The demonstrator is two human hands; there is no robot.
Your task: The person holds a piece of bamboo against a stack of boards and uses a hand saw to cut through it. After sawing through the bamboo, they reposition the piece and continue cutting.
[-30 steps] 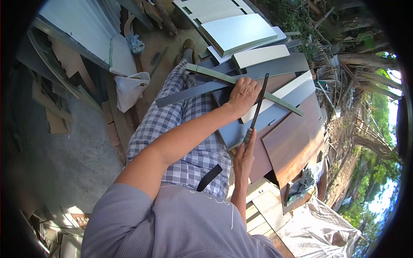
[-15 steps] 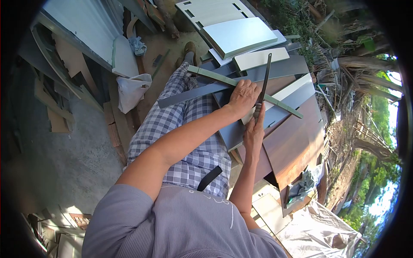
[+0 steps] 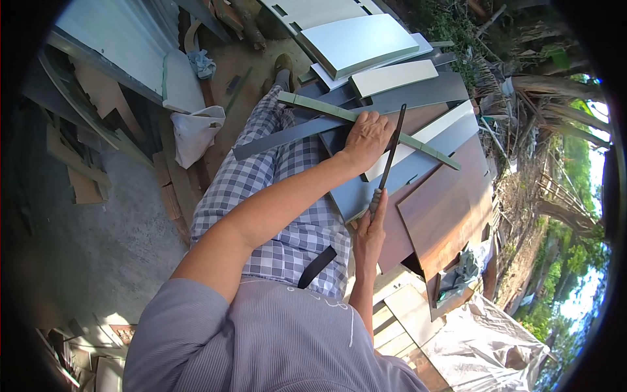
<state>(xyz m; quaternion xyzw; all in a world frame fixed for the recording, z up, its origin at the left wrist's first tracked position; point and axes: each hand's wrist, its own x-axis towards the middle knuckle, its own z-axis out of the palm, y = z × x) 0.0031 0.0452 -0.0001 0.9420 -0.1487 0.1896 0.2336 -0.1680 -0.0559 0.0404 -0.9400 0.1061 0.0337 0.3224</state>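
Observation:
A long, narrow strip with a green edge lies slantwise across the stacked boards. My left hand is closed over its middle, pressing it onto the pile. In my right hand, fingers wrapped round the grip, is a narrow handsaw with a dark blade. The blade crosses the strip just right of my left hand, its tip pointing away from me. Below the strip lies a dark grey strip, one end over my checked trousers. A white-faced board sits under the blade area.
Brown panels lie to the right of the pile, white curved boards at its far end. A white plastic bag and board offcuts are on the left. Brush and trunks border the right side; a pale sheet lies lower right.
My right hand has drawn the saw back toward my body, so its handle is farther from the strip. My left hand stays on the strip. The view has shifted slightly.

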